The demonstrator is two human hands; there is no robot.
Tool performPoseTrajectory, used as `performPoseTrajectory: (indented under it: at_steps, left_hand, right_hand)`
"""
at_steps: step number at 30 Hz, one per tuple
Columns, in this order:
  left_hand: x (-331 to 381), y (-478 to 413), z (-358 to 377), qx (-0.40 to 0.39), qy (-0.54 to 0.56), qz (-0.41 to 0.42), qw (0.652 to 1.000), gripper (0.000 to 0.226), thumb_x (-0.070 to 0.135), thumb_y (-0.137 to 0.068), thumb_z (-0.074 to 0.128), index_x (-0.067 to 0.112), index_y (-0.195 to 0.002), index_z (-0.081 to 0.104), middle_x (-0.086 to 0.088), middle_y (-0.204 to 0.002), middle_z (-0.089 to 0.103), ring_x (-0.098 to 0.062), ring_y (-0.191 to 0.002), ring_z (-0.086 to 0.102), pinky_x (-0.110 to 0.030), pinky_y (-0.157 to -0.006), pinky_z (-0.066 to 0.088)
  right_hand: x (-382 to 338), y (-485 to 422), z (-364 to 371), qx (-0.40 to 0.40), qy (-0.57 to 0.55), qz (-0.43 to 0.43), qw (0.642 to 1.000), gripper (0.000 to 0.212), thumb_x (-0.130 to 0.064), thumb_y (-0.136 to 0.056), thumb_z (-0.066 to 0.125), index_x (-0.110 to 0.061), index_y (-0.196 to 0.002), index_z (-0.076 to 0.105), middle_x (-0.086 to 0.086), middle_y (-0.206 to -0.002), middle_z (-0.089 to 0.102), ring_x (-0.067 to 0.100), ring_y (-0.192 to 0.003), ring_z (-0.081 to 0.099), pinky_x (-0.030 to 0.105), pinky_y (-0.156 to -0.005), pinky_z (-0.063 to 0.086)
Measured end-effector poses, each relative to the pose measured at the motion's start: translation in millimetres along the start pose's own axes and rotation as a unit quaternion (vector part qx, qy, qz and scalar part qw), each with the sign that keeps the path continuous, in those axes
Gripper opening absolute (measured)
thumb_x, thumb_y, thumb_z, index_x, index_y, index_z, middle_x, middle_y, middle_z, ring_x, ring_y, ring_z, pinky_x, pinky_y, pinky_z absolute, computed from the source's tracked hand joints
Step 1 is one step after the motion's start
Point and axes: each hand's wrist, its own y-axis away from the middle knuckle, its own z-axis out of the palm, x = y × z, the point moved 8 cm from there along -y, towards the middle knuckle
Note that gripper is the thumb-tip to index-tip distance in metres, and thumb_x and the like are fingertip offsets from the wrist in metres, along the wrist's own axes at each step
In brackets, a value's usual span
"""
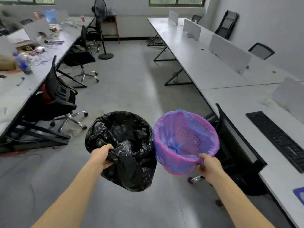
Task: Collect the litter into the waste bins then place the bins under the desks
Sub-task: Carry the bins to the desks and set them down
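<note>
Closest to me, my left grip (102, 156) is curling round the near rim of the black-lined bin (125, 145), fingers bunching the bag. My right grip (208, 165) is pinching the near rim of the pink bin with the blue liner (185, 139), thumb on top. I'm carrying both bins side by side above the floor (131, 79) in the aisle, their rims just about touching.

That's two bins, one per grip. I'm seeing no litter in the pink one: the perforated wall is showing through the liner all the way down. The black one is too dark and crumpled to tell.

By my reading I'm only at the start. Nothing looks collected, and neither bin is under a desk yet.

Moving out, on my right one black keyboard (278, 139) is lying on the right surface (213, 71), with a black chair (233, 145) tucked in just beside the pink bin. I'm counting four grey dividers along that surface, which is carrying little else.

To my left, two black swivel chairs are standing at the left surface (9, 89), and that's where the work is waiting: the litter (36, 50) is spreading along it, with wrappers, clear plastic, cardboard and at least one plastic bottle (23, 63) standing upright.

Furthest off, one standing fan (102, 27) is sitting at the end of the aisle.
</note>
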Motion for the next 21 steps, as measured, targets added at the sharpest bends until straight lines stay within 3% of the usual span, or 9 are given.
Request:
performPoseTrajectory:
  at_steps: [4, 13, 16, 21]
  left_hand:
    - [68.3, -63.5, 38.7, 0.013, 0.037, 0.010, 0.999, 0.026, 0.011, -0.088, 0.064, 0.006, -0.110, 0.050, -0.009, -0.084, 0.059, -0.023, -0.073, 0.059, -0.039, -0.079, 0.051]
    - [238.2, -269.4, 153.2, -0.007, 0.068, -0.005, 0.998, 0.025, 0.011, -0.089, 0.062, 0.006, -0.111, 0.051, -0.010, -0.085, 0.060, -0.022, -0.070, 0.061, -0.037, -0.074, 0.051]
    - [300.6, -330.5, 194.1, -0.018, 0.064, -0.011, 0.998, 0.025, 0.009, -0.088, 0.061, 0.005, -0.111, 0.051, -0.010, -0.087, 0.060, -0.023, -0.072, 0.062, -0.039, -0.071, 0.052]
    - [375.5, -415.9, 259.4, -0.033, 0.055, -0.026, 0.998, 0.022, 0.009, -0.087, 0.061, 0.006, -0.107, 0.052, -0.012, -0.088, 0.063, -0.023, -0.072, 0.065, -0.036, -0.060, 0.052]
  right_hand:
    - [-71.0, -54.4, 60.4, -0.006, -0.020, -0.021, 1.000, 0.006, -0.005, -0.090, 0.060, -0.009, -0.088, 0.056, 0.014, -0.072, 0.055, 0.022, -0.056, 0.051, 0.030, -0.055, 0.043]
    - [-222.6, -214.6, 209.1, 0.017, -0.019, -0.043, 0.999, 0.006, -0.005, -0.091, 0.059, -0.010, -0.090, 0.056, 0.014, -0.080, 0.060, 0.023, -0.058, 0.056, 0.019, -0.037, 0.043]
    - [-271.9, -260.9, 251.4, 0.017, -0.041, -0.029, 0.999, 0.006, -0.006, -0.092, 0.059, -0.011, -0.093, 0.055, 0.013, -0.080, 0.060, 0.021, -0.055, 0.060, 0.017, -0.036, 0.042]
    - [-331.3, -334.0, 308.6, 0.031, -0.055, -0.012, 0.998, 0.008, -0.008, -0.092, 0.059, -0.012, -0.099, 0.057, 0.014, -0.092, 0.064, 0.026, -0.070, 0.063, 0.019, -0.037, 0.045]
